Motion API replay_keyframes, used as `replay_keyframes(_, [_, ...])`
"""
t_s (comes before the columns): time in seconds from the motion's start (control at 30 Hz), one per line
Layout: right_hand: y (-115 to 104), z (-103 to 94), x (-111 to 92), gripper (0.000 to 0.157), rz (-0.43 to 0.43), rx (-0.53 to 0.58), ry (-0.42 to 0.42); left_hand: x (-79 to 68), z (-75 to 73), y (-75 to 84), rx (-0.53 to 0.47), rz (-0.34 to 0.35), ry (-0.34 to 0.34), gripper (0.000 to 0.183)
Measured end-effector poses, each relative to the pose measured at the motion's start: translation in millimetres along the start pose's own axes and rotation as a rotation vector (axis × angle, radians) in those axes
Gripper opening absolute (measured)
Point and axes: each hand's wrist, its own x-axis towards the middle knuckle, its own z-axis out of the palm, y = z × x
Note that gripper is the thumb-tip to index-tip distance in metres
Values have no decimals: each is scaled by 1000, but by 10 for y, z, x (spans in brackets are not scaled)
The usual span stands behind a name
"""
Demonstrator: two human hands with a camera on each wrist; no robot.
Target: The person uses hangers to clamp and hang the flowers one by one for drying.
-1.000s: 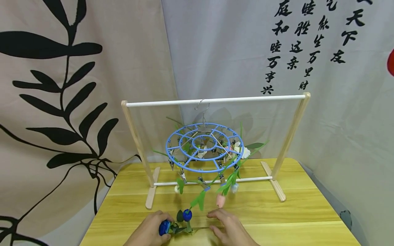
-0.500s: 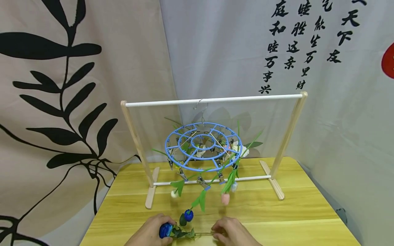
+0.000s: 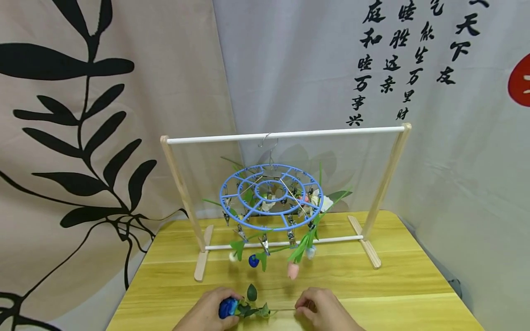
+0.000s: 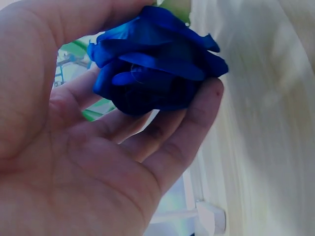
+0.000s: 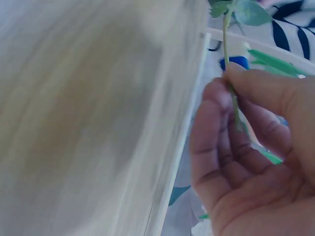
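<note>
An artificial blue rose (image 3: 227,308) lies sideways low over the front of the table, its green leaves (image 3: 253,311) and thin stem pointing right. My left hand (image 3: 209,312) holds it by the bloom, thumb and fingers curled around the petals. In the left wrist view the bloom (image 4: 155,61) sits between thumb and fingertips. At the other end my right hand (image 3: 325,310) pinches the stem. In the right wrist view the stem (image 5: 226,42) passes between thumb and forefinger, its tip reaching in toward the palm.
Behind the hands, a round blue clip hanger (image 3: 269,214) hangs from the white bar (image 3: 290,135) of a wooden rack. Several artificial flowers hang from its clips, including a blue bud (image 3: 254,261) and a pink tulip (image 3: 293,270). Rack feet (image 3: 365,241) rest on the table (image 3: 372,299).
My right hand has gone from spread fingers to pinching the stem and shifted right. The left hand moved slightly right with the rose. The hanging blue bud swung back, away from my hands.
</note>
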Motion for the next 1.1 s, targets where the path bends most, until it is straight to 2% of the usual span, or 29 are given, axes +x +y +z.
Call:
replay_keyframes(0.13, [-59, -87, -47, 1, 45, 117, 86, -9, 39, 9, 0, 15, 40, 35])
replay_keyframes(0.37, [-239, -234, -68, 27, 126, 392, 313, -35, 124, 48, -90, 69, 125, 39])
replay_keyframes(0.53, [-295, -279, -71, 29, 58, 552, 342, -21, 211, 126, -162, 104, 186, 39])
replay_keyframes(0.67, [-335, -297, -53, 29, -2, 657, 373, 24, 325, 219, -153, 168, 265, 41])
replay_keyframes(0.8, [-409, -309, -27, 28, -17, 677, 473, 66, 413, 311, -99, 211, 320, 46])
replay_keyframes(0.9, [-459, -326, -20, 25, -13, 662, 532, 71, 438, 374, -76, 217, 325, 49])
replay_keyframes(1.03, [-490, -366, -23, 22, -34, 620, 560, 43, 440, 469, -41, 210, 344, 52])
replay_keyframes(1.1, [-493, -394, -27, 21, -50, 601, 563, 33, 444, 543, -1, 209, 392, 52])
